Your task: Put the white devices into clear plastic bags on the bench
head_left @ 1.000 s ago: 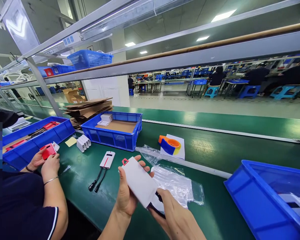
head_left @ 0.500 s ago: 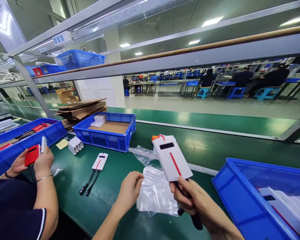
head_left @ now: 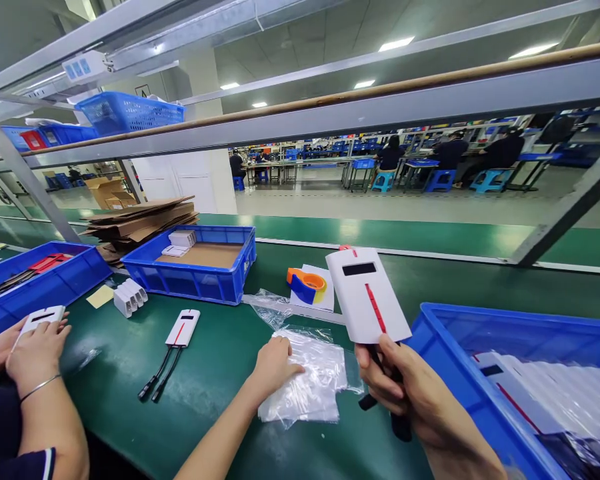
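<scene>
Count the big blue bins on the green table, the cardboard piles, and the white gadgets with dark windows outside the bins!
Big blue bins: 3
Cardboard pile: 1
White gadgets: 3 (one in the right hand, one on the table, one in the other person's hands)
Total: 7

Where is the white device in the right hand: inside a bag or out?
Out: the white device shows its bare face, and the clear bags lie at the left hand.

Right hand (head_left: pixel 410 387) holds white device (head_left: pixel 367 293) up, black window and red stripe showing. Left hand (head_left: pixel 277 363) on clear plastic bags (head_left: pixel 313 393), table (head_left: pixel 210 413). Second device (head_left: pixel 183 328) lies left of the bags, cables (head_left: pixel 163 373) toward the near edge.
</scene>
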Demonstrator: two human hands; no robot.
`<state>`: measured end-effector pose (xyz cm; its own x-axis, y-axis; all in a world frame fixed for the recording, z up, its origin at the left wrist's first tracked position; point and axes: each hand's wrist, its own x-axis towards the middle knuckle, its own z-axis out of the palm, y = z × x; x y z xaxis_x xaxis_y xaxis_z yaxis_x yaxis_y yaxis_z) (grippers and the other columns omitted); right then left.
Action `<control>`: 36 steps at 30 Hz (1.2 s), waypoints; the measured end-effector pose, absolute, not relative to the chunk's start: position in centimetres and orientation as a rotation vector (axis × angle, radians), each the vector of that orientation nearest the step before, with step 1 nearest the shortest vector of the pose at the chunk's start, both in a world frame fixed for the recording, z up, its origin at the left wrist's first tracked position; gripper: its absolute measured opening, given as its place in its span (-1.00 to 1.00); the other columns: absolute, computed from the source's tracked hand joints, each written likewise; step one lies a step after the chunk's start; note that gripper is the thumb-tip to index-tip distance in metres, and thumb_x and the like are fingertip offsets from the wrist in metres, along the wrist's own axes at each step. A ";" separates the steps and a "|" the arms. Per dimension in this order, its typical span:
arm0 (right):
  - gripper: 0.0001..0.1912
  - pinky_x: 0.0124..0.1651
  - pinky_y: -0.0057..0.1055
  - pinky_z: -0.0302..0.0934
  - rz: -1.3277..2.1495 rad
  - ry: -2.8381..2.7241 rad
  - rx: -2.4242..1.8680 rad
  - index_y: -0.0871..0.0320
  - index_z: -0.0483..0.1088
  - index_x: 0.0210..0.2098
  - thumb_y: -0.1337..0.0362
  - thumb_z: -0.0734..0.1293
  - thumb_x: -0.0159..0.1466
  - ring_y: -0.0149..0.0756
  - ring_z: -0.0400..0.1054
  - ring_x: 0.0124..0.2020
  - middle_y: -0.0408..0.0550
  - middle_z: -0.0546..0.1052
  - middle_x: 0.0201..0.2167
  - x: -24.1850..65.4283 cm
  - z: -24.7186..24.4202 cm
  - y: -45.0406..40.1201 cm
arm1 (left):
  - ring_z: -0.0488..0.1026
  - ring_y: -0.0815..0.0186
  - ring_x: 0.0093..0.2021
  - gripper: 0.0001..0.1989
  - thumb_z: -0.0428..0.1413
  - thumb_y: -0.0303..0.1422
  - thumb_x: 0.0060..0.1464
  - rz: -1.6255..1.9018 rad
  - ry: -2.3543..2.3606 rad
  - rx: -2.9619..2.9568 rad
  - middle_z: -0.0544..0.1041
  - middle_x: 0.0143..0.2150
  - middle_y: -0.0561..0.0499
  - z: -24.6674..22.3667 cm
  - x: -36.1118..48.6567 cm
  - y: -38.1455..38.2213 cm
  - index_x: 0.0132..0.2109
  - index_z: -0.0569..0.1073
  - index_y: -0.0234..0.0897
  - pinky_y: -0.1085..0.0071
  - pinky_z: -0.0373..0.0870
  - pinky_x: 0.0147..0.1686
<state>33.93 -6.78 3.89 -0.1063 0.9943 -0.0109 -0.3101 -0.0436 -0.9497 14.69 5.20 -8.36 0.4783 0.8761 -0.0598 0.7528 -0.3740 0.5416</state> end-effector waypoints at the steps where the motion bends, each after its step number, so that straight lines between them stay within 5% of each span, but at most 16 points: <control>1: -0.45 -0.65 -0.54 -0.28 1.433 -1.041 -0.944 0.18 0.42 -0.40 -0.23 0.34 0.31 -0.57 -0.27 -0.70 -0.41 0.05 -0.73 33.8 3.9 -6.8 | 0.49 0.11 -0.13 -0.80 0.32 -0.31 0.04 0.312 1.362 2.202 0.58 -0.19 -0.06 -8.5 14.8 5.5 -0.26 0.47 -0.26 0.32 0.31 -0.19; 6: -0.45 -0.64 -0.55 -0.27 1.421 -1.054 -0.976 0.19 0.44 -0.38 -0.23 0.35 0.30 -0.57 -0.23 -0.69 -0.40 0.08 -0.71 33.5 3.7 -6.6 | 0.51 0.21 -0.25 -0.92 0.19 -0.44 0.09 0.315 1.317 2.144 0.60 -0.32 0.01 -8.3 14.3 6.5 -0.37 0.47 -0.25 0.41 0.27 -0.31; 12: -0.40 -0.63 -0.53 -0.31 1.374 -1.054 -1.117 0.18 0.38 -0.47 -0.28 0.46 0.15 -0.60 -0.25 -0.68 -0.38 0.12 -0.70 33.3 3.6 -5.6 | 0.51 0.27 -0.23 -0.91 0.04 -0.38 0.28 0.442 1.278 2.120 0.60 -0.26 0.03 -7.0 12.7 6.5 -0.20 0.44 -0.23 0.43 0.30 -0.25; 17: -0.39 -0.62 -0.52 -0.34 1.358 -1.053 -1.149 0.17 0.39 -0.45 -0.30 0.45 0.13 -0.59 -0.26 -0.67 -0.38 0.12 -0.69 32.8 3.7 -5.1 | 0.45 0.02 -0.03 -0.79 0.32 -0.31 0.01 0.487 1.345 2.110 0.55 -0.16 -0.10 -8.0 14.0 6.4 -0.32 0.44 -0.26 0.23 0.28 -0.05; 21: -0.39 -0.60 -0.51 -0.31 1.313 -1.094 -1.197 0.18 0.41 -0.41 -0.30 0.43 0.16 -0.56 -0.25 -0.65 -0.36 0.14 -0.66 32.5 4.0 -5.6 | 0.46 0.04 -0.06 -0.83 0.25 -0.49 -0.02 0.526 1.270 2.034 0.55 -0.24 -0.09 -8.8 15.3 6.7 -0.44 0.39 -0.26 0.18 0.30 -0.03; 30: -0.40 -0.50 -0.42 -0.14 1.061 -1.156 -1.383 0.18 0.44 -0.39 -0.30 0.40 0.17 -0.43 -0.10 -0.57 -0.33 0.08 -0.64 32.6 2.3 -3.9 | 0.56 0.26 -0.32 -0.75 0.06 -0.14 0.27 0.803 0.912 1.662 0.57 -0.33 -0.05 -3.1 10.8 5.3 -0.27 0.26 -0.21 0.37 0.47 -0.29; 36: -0.49 -0.46 -0.40 0.01 1.114 -1.249 -1.426 0.19 0.50 -0.31 -0.19 0.43 0.17 -0.36 0.01 -0.53 -0.29 0.14 -0.59 30.1 1.5 -3.1 | 0.45 0.35 -0.43 -0.82 0.14 -0.22 0.26 0.830 0.871 1.606 0.57 -0.34 0.01 2.6 7.7 0.8 -0.13 0.35 -0.22 0.46 0.36 -0.43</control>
<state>30.11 -3.15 1.45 0.0803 0.9948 -0.0619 0.1752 -0.0752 -0.9817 7.69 0.80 2.64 0.4891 0.8688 0.0777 0.1190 -0.1547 0.9808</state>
